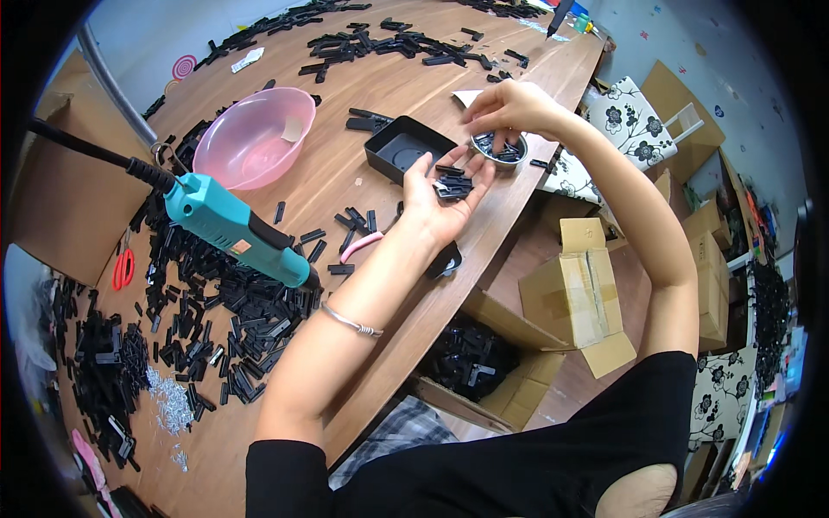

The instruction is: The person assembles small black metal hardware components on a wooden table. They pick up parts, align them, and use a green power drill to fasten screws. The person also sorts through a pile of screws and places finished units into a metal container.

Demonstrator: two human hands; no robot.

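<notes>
Palm up over the table edge, my left hand point(432, 200) cups several small black plastic parts point(453, 185). My right hand point(523, 109) bends down over a round metal tin point(523, 157) of small dark pieces point(499, 148). Its fingertips dip into the tin, pressed together, and what they hold is hidden. Just beyond my left hand sits a black rectangular tray point(406, 145). Pink-handled pliers point(361, 247) lie beside my left forearm, partly covered by it.
A teal electric screwdriver point(237, 229) hangs left of my left arm, above piles of black parts point(194, 302). Further off are a pink basin point(256, 142), red scissors point(123, 266) and a heap of silvery screws point(169, 402). Open cardboard boxes point(580, 298) stand below the table edge.
</notes>
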